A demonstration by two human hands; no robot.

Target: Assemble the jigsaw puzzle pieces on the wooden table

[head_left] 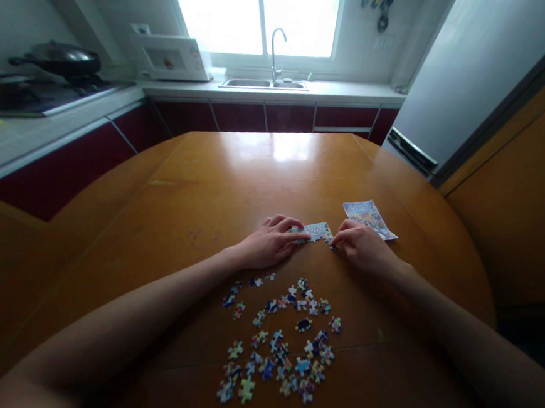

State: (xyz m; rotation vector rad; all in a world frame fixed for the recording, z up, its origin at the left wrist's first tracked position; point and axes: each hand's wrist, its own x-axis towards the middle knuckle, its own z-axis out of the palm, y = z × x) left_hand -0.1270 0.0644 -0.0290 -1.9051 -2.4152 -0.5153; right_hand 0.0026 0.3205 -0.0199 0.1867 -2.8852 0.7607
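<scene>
Head view: at the table point(250, 177), fitting together seems to be in hand; the next move probably calls for aligning and pressing flush. Well in from the table's right edge, the loosely open left hand point(274, 242) rests on the puzzle section point(318, 231); the right hand's point(358, 241) bunched fingertips meet its right end, their grip unclear. Loose pieces point(268, 368) lie farther from the far edge.

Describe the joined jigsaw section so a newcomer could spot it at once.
On the wooden table, find the left hand and right hand. Between them lies the joined jigsaw section, a small pale-blue patch. Unlike the loose jigsaw pieces scattered nearer the camera, its pieces interlock; unlike the picture sheet beyond the right hand, its lower edge is jagged.
</scene>
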